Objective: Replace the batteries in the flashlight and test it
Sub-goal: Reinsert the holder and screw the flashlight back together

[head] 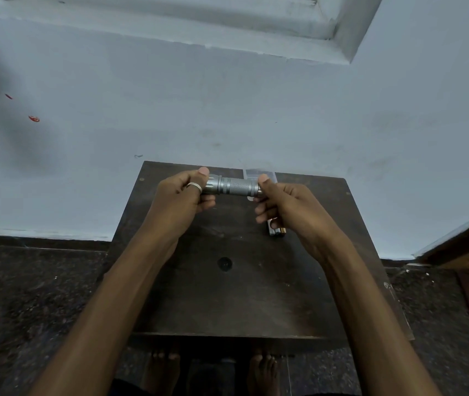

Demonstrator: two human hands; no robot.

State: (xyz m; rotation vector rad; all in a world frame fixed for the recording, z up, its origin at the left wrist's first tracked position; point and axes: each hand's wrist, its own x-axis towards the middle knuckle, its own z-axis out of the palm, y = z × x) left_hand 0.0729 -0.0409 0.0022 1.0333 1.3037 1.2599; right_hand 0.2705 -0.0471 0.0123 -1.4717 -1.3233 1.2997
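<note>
**tinkr_09:** So where's it at? The silver knurled metal flashlight point(232, 186) is up in the air between both hands, lying sideways above the far end of the dark wooden worktop point(227, 295). Left hand point(180, 195) is closed round the flared head end, right hand point(284, 204) pinches the tail end.

**lumen_dan:** Looks like a rigid aluminium tube, probably a bit hefty for its size. The knurling in the middle should give grip, the smooth head less so. I'd hold the body and twist at the tail.

**tinkr_09:** Can't tell if the tail cap is loose or tight, the right fingers cover it. Small batteries point(276, 230) sit on the worktop just under the right hand, half hidden, so no clean count. There's something clear and plasticky point(259, 174) behind the flashlight too, can't make it out.
</note>
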